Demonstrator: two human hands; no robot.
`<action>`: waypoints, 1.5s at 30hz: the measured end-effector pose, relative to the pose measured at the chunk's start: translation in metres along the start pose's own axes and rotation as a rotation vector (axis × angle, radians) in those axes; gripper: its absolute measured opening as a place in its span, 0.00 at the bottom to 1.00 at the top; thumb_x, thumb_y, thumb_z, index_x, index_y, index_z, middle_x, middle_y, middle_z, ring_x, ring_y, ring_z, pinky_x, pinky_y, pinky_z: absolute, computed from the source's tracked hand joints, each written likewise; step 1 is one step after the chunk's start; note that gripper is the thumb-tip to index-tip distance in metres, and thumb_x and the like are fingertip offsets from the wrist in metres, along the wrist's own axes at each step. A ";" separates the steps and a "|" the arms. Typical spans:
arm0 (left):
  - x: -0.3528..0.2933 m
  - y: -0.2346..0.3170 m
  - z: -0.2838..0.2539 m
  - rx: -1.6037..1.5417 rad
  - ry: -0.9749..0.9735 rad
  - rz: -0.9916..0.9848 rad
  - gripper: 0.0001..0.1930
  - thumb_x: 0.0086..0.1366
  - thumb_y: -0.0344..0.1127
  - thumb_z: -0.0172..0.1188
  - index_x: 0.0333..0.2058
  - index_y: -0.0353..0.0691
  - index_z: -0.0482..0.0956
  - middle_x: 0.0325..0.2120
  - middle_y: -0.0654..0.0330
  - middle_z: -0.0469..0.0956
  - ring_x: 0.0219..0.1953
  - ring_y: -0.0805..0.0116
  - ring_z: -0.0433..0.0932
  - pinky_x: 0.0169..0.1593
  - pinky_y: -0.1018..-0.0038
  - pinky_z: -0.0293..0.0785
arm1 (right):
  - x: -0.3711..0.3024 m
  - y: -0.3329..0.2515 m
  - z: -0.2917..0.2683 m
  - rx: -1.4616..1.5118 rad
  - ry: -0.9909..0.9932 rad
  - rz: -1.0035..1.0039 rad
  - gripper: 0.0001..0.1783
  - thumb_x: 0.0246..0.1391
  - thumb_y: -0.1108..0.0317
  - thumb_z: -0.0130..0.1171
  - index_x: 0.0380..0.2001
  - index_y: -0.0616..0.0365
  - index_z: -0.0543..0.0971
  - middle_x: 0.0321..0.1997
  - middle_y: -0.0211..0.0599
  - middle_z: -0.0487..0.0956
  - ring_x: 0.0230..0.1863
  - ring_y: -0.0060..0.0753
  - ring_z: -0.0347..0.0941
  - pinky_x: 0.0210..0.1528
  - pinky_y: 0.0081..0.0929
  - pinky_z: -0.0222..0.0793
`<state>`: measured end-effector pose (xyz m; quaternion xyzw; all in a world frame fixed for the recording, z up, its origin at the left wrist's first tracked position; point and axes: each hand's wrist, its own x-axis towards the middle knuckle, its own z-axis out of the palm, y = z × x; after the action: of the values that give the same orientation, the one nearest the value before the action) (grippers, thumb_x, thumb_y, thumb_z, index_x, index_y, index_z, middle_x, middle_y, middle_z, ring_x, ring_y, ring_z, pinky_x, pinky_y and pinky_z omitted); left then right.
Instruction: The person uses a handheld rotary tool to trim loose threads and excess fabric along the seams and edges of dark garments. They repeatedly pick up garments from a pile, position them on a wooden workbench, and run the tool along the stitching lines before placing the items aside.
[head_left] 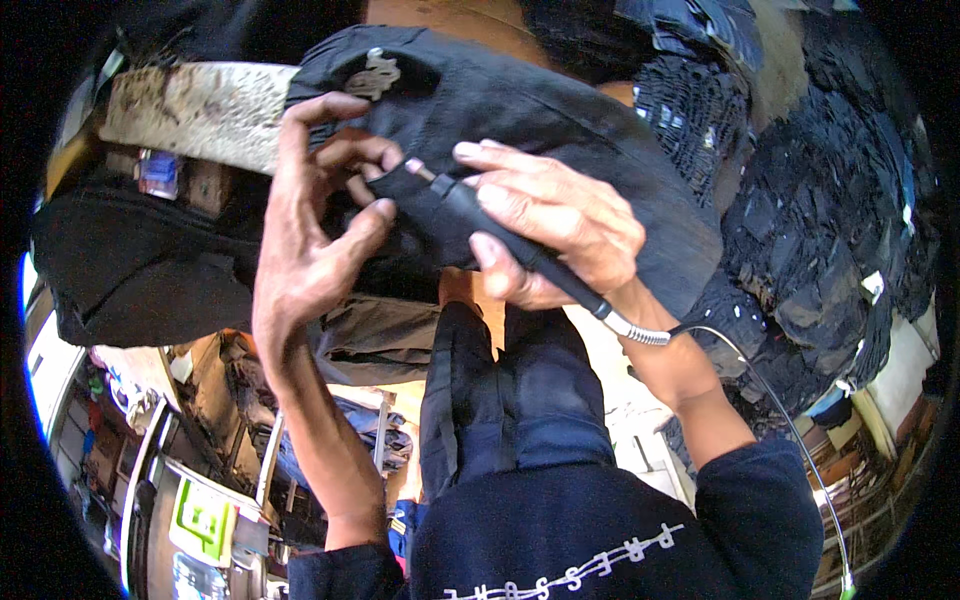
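My right hand [575, 225] is closed around a slim black rotary handpiece [540, 262]. A short pinkish tip [414, 166] on it points up and left, toward my left fingers. From the handpiece's rear end comes a metal spring sleeve [638, 330] with a thin cable. A black cloth garment [570, 125] lies stretched out beneath both hands. My left hand [310, 235] has its fingers curled and pinches a raised edge of that cloth close to the tip. A small grey ornate piece [374, 76] sits on the garment beyond my left fingers.
A worn, speckled pale board [200, 105] juts out at the left from under the garment. Dark garments are heaped [810, 230] along the right. More black cloth [140, 270] hangs at the left. The cable [765, 385] curves down past my right arm.
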<state>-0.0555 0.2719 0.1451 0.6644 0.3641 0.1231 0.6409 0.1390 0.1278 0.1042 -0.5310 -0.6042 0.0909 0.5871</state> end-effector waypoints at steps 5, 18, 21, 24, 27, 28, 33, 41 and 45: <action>0.002 -0.005 -0.004 0.014 -0.009 0.021 0.41 0.59 0.28 0.68 0.70 0.41 0.58 0.45 0.57 0.81 0.43 0.74 0.74 0.49 0.76 0.70 | 0.004 0.003 0.004 0.003 -0.036 -0.020 0.16 0.48 0.76 0.73 0.42 0.67 0.85 0.39 0.53 0.88 0.46 0.53 0.90 0.54 0.48 0.89; 0.000 -0.009 -0.002 0.046 0.030 0.053 0.41 0.58 0.29 0.69 0.68 0.39 0.58 0.42 0.59 0.80 0.42 0.72 0.73 0.47 0.75 0.70 | 0.005 0.004 0.012 0.031 -0.154 -0.051 0.16 0.52 0.77 0.71 0.45 0.71 0.84 0.38 0.59 0.88 0.46 0.59 0.90 0.53 0.53 0.88; -0.001 -0.009 -0.001 0.049 0.035 0.060 0.41 0.58 0.28 0.68 0.68 0.38 0.58 0.42 0.59 0.80 0.42 0.72 0.73 0.47 0.75 0.70 | 0.005 0.004 0.012 0.026 -0.164 -0.067 0.16 0.55 0.77 0.70 0.47 0.72 0.83 0.39 0.61 0.88 0.47 0.62 0.90 0.52 0.54 0.88; -0.001 -0.009 0.000 0.042 0.053 0.072 0.41 0.58 0.28 0.68 0.68 0.38 0.58 0.41 0.59 0.80 0.42 0.72 0.73 0.47 0.76 0.70 | 0.006 0.004 0.012 0.029 -0.172 -0.073 0.16 0.56 0.76 0.70 0.47 0.72 0.83 0.38 0.61 0.88 0.46 0.62 0.90 0.52 0.54 0.88; -0.001 -0.009 0.000 0.028 0.055 0.056 0.41 0.57 0.29 0.68 0.68 0.38 0.58 0.41 0.59 0.80 0.42 0.73 0.73 0.47 0.76 0.70 | 0.006 0.004 0.012 0.024 -0.179 -0.070 0.16 0.56 0.76 0.70 0.47 0.72 0.83 0.38 0.60 0.88 0.46 0.62 0.90 0.52 0.54 0.88; -0.001 -0.009 0.000 0.022 0.052 0.049 0.41 0.57 0.29 0.68 0.68 0.38 0.58 0.41 0.59 0.80 0.42 0.73 0.73 0.47 0.76 0.70 | 0.007 0.005 0.012 0.013 -0.181 -0.069 0.16 0.56 0.76 0.70 0.47 0.72 0.83 0.38 0.60 0.88 0.46 0.63 0.90 0.52 0.54 0.88; 0.000 -0.010 -0.001 0.025 0.039 0.051 0.42 0.58 0.29 0.69 0.68 0.38 0.57 0.41 0.59 0.80 0.42 0.73 0.74 0.47 0.76 0.70 | 0.005 0.005 0.013 0.033 -0.165 -0.060 0.17 0.55 0.76 0.70 0.48 0.72 0.83 0.38 0.61 0.88 0.46 0.62 0.90 0.51 0.53 0.88; -0.001 -0.015 0.000 -0.005 0.051 0.083 0.42 0.59 0.29 0.71 0.69 0.39 0.57 0.43 0.58 0.81 0.43 0.74 0.74 0.46 0.77 0.68 | 0.003 0.006 0.011 0.025 -0.143 -0.047 0.17 0.55 0.77 0.70 0.47 0.73 0.82 0.39 0.62 0.88 0.46 0.62 0.90 0.51 0.52 0.89; -0.001 -0.013 0.000 -0.025 0.050 0.060 0.43 0.59 0.29 0.71 0.70 0.39 0.56 0.44 0.57 0.82 0.42 0.75 0.74 0.45 0.78 0.68 | 0.002 0.008 0.010 0.031 -0.136 -0.044 0.17 0.56 0.77 0.69 0.48 0.73 0.81 0.39 0.62 0.88 0.46 0.62 0.90 0.51 0.51 0.89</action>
<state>-0.0604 0.2705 0.1333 0.6636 0.3583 0.1636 0.6360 0.1357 0.1379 0.0967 -0.5011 -0.6528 0.1231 0.5547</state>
